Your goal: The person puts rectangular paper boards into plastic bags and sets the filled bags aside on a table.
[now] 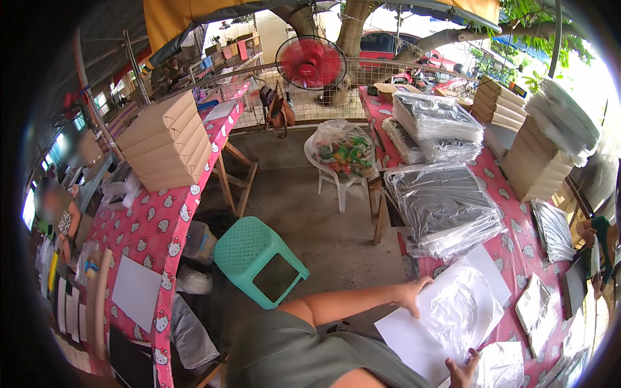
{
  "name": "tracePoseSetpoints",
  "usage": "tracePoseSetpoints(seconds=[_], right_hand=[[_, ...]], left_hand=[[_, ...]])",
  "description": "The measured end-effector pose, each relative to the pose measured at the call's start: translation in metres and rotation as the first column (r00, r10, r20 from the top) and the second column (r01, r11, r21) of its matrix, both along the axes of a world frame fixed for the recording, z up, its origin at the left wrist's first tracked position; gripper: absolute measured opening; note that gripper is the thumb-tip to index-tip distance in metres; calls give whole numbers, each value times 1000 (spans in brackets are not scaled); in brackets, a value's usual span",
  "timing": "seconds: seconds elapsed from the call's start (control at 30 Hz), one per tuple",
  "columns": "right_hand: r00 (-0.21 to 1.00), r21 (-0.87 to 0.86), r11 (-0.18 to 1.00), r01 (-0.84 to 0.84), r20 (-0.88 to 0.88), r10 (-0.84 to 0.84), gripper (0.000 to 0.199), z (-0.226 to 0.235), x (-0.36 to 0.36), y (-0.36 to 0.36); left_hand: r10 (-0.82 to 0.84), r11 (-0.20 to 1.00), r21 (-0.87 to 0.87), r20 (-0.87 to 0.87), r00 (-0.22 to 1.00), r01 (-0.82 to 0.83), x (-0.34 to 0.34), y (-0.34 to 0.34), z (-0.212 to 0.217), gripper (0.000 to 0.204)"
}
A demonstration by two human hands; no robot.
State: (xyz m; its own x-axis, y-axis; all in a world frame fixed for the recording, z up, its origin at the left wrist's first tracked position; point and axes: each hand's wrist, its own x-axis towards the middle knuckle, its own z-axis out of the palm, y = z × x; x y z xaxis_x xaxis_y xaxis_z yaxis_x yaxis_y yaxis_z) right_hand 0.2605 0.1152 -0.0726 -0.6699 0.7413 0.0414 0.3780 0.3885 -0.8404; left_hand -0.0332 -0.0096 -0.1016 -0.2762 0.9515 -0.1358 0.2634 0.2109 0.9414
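On the right-hand table, a crinkled clear plastic sleeve (462, 304) lies over white sheets (414, 336). My left hand (415, 295) reaches across from the lower middle and pinches the left edge of the sleeve and sheet, fingers curled at the rim. Close to the near edge of the sleeve is my right hand (462, 371), its fingers apart and touching the plastic. Another white sheet (488, 275) sticks out beyond the sleeve. Just past it rests a large stack of dark flat pieces in clear plastic (446, 210).
More wrapped packs (440, 123) and brown boxes (533, 161) crowd the right table (511, 226). A green stool (259, 258) stands between the tables. The left table (145, 226) bears stacked brown boxes (165, 142) and a white sheet (137, 292). Other people are at both sides.
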Motion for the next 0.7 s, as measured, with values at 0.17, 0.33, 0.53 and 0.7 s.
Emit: tracePoseSetpoints(seconds=[0.17, 0.33, 0.53, 0.7], right_hand=[[960, 204, 945, 255, 63, -273, 34, -65, -9, 39], [905, 290, 950, 118, 363, -223, 59, -2, -1, -12], [938, 368, 929, 41, 306, -163, 56, -6, 29, -50], [978, 395, 906, 154, 69, -197, 56, -13, 28, -44]], left_hand=[[368, 929, 159, -285, 885, -335, -12, 42, -71, 48], [272, 952, 214, -274, 922, -217, -6, 0, -34, 33], [320, 941, 202, -279, 906, -270, 18, -68, 10, 28], [275, 961, 60, -324, 905, -270, 30, -82, 29, 27]])
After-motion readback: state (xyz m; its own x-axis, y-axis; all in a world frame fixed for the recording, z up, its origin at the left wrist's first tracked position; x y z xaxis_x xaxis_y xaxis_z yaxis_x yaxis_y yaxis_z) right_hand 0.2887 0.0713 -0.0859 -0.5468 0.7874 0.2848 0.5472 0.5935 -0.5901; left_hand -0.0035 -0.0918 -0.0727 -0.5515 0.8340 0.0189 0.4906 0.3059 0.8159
